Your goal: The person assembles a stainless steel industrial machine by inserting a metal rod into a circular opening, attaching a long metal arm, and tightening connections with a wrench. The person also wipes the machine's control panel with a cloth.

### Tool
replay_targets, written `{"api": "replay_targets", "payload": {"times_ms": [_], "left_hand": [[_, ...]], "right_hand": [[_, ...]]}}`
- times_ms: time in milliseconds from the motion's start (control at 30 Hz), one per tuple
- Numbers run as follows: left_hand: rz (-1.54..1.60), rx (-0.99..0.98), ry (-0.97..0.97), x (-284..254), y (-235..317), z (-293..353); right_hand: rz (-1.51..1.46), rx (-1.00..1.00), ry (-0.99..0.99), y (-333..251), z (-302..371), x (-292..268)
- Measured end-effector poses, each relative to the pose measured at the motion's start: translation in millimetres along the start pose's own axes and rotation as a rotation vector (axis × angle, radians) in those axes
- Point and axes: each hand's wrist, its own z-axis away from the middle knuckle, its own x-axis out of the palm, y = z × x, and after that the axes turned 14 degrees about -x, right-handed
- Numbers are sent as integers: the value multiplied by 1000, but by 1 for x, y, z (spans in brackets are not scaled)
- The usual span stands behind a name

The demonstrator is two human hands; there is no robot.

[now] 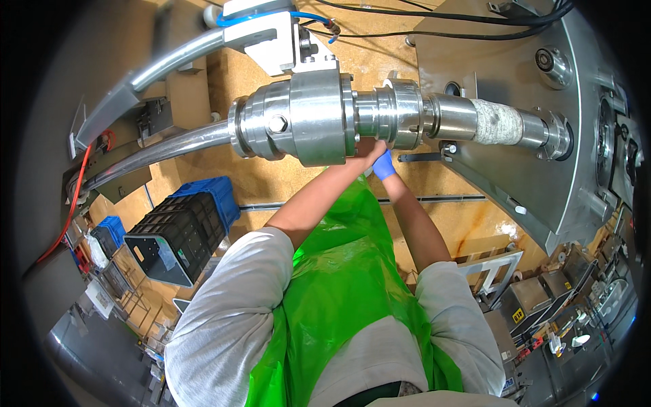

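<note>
My right hand (384, 165) wears a blue glove and sits just below the horizontal steel pipework. The pipework hides its fingers. My left hand (369, 150) is beside it, with only bare skin near the wrist showing below the pipe; its fingers are hidden too. Both hands are close together, nearest to the underside of the joint between a thick steel valve body (315, 119) and a clamped pipe fitting (405, 114). Whether either hand grips anything cannot be seen. A green plastic apron (346, 251) hangs down my front, under my forearms.
Steel pipes (180, 146) run left from the valve; a pipe section with white wrapping (498, 123) enters a large steel machine (529, 176) at right. Black crates (173, 237) and a blue crate (213, 197) stand at left on the tan floor (271, 186). Black cables (447, 30) cross above.
</note>
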Motion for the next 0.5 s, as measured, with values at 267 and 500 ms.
{"api": "replay_targets", "payload": {"times_ms": [267,500], "left_hand": [[72,-46,-69,-21,24,23],[433,-85,-18,-7,44,20]], "right_hand": [[-99,-25,203,43,38,-33],[434,-74,54,-55,-5,70]]}}
